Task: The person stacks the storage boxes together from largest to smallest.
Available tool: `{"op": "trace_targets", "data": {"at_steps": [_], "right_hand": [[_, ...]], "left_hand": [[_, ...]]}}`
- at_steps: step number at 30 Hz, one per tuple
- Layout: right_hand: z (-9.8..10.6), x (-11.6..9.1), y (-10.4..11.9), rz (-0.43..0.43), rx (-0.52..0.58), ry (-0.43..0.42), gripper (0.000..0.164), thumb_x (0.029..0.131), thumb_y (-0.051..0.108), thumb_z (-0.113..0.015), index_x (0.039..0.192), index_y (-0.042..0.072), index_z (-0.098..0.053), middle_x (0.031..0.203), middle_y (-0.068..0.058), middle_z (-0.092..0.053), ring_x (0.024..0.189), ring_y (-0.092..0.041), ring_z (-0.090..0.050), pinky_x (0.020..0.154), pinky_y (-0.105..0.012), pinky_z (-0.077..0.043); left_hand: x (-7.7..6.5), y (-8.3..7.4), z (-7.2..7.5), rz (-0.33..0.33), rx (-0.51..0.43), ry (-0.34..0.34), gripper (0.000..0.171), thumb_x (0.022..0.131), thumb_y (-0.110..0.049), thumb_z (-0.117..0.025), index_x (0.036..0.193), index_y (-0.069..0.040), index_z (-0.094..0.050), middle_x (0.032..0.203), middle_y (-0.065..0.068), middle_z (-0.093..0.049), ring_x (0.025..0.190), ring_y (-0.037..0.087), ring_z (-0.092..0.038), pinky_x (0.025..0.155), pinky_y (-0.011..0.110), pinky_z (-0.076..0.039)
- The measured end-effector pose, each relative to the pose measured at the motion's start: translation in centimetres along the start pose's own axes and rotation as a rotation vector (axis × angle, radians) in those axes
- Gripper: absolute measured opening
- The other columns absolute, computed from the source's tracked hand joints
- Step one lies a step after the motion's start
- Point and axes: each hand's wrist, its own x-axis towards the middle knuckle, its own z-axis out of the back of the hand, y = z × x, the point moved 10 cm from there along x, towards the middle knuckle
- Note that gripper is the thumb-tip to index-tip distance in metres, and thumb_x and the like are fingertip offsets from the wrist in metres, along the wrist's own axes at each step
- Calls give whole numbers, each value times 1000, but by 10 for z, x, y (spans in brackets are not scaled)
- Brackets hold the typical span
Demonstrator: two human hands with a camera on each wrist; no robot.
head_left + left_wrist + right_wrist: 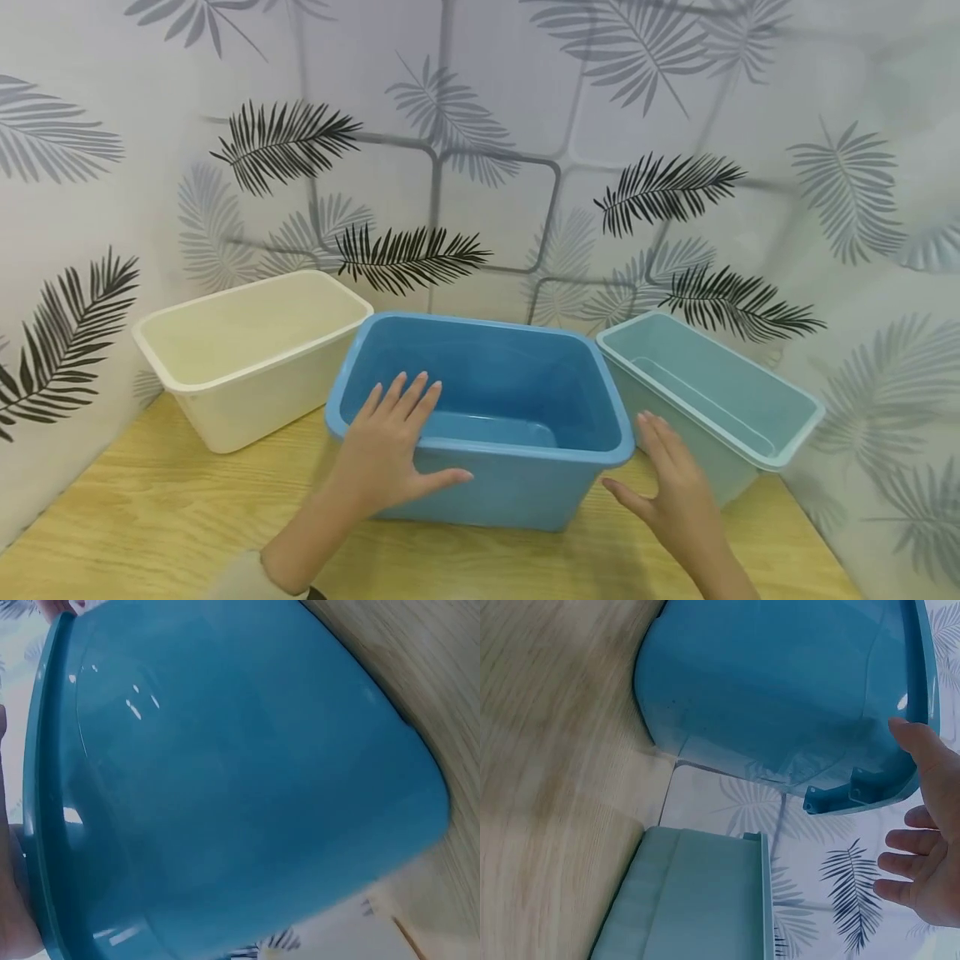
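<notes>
A blue plastic bin (487, 492) with a rounded rim stands upright on the wooden table, its floor bare inside. Over its front left rim lies my left hand (382, 458), fingers straight and spread, thumb pointing right along the front wall. Just off the front right corner is my right hand (675, 492), fingers extended and thumb apart from them. In the right wrist view the right thumb (919, 742) is right at the blue rim, while the other fingers point past the bin's end. Only a sliver of the left hand (11, 907) shows in the left wrist view, beside the rim.
A cream bin (255, 392) stands at the left, angled, close to the blue one. On the right a pale teal bin (690, 433) is angled the other way. The wooden table (165, 508) ends at a leaf-patterned backdrop (495, 208) behind and at both sides.
</notes>
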Motion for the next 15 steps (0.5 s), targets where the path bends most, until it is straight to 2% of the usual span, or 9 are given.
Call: {"op": "trace_targets", "data": {"at_steps": [1, 2, 3, 6, 9, 15], "right_hand": [[1, -1, -1, 1, -1, -6, 87, 84, 66, -39, 125, -10, -50, 122, -28, -56, 111, -45, -51, 112, -15, -16], [2, -2, -2, 5, -5, -12, 87, 84, 66, -39, 124, -11, -51, 121, -28, -56, 111, -46, -51, 113, -14, -15], [2, -3, -4, 5, -8, -16, 87, 85, 66, -39, 123, -11, -51, 121, -29, -55, 111, -46, -51, 113, -18, -18], [4, -5, -8, 3, -18, -22, 87, 85, 66, -39, 122, -13, -51, 122, -31, -54, 112, -48, -49, 106, -44, -35], [6, -9, -14, -20, -22, -20, 88, 85, 66, -39, 122, -13, -50, 124, -33, -51, 114, -52, -46, 93, -61, -38], [10, -16, -24, -49, -55, -22, 90, 85, 67, -38, 122, -14, -50, 124, -34, -50, 114, -55, -42, 101, -61, -31]], "left_hand": [[1, -3, -1, -5, 3, 3, 102, 73, -85, -31, 136, -7, -47, 138, 15, -49, 130, 37, -42, 103, 53, -37], [2, -7, -1, -10, 8, 5, 100, 73, -85, -34, 136, -7, -47, 138, 15, -49, 129, 37, -43, 102, 53, -37], [3, -10, -2, -15, 11, 5, 99, 73, -83, -39, 135, -7, -47, 137, 15, -50, 129, 36, -44, 102, 53, -38], [5, -19, -4, -21, 28, 6, 96, 70, -78, -51, 134, -7, -48, 136, 15, -51, 126, 36, -47, 100, 52, -40], [7, -29, -6, -40, 46, -6, 94, 68, -75, -58, 133, -7, -50, 135, 14, -53, 125, 35, -49, 98, 51, -42], [14, -52, -11, -112, 67, -24, 89, 71, -73, -57, 131, -8, -52, 131, 13, -56, 121, 31, -53, 96, 47, -45]]}}
